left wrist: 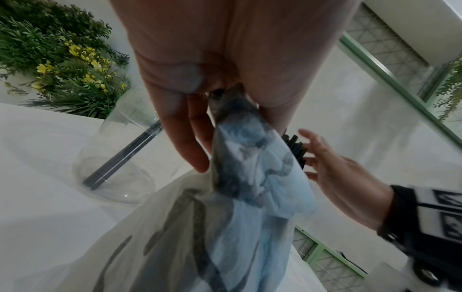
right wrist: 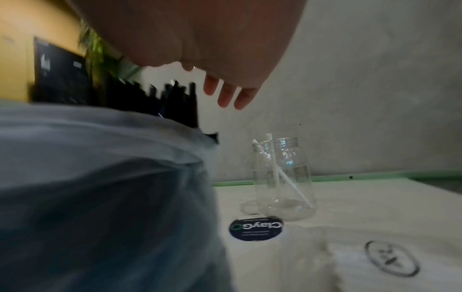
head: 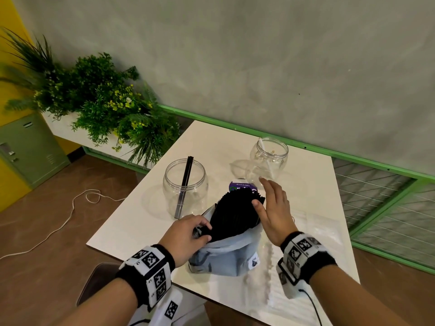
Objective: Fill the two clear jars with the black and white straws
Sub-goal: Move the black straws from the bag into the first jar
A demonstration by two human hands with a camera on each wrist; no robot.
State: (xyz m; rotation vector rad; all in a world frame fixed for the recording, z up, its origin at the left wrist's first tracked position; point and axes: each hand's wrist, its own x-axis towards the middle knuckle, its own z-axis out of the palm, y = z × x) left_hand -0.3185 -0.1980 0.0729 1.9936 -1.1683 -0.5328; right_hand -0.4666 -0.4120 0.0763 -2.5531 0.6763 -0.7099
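On the white rectangular bench (head: 146, 222) a pale blue translucent plastic bag (head: 226, 257) stands near the front edge, its mouth open and a thick bundle of black straws (head: 235, 212) sticking out of it toward the far side. The person's left hand (head: 186, 236) is at the bag's left rim; its grip is closed, fingers and thumb pinching the gathered plastic, as the left wrist view shows plainly with the film bunched between thumb and fingers. The right hand (head: 274, 208) is on the right side of the bundle with its grip spread wide, fingers straight and apart, the thumb touching the black straw tips; it has hold of nothing.

To the left of the bag, a little farther back, stands a wide clear plastic jar (head: 185, 187) with a few black straws (head: 184, 182) leaning inside it, their tops poking above the rim. At the far right stands a second clear round jar (head: 269, 158) with white straws (right wrist: 282, 175) leaning inside; the right wrist view shows two crossing. Between the bag and that jar lies a dark round sticker with white lettering (right wrist: 256, 229), flat on the bench. A clear flat plastic sheet printed with a circular mark (right wrist: 391, 258) lies at the near right.

Beyond the bench's left side is a white planter of green foliage with yellow flowers (head: 106, 104), and a white cord (head: 70, 212) trails over the brown floor.
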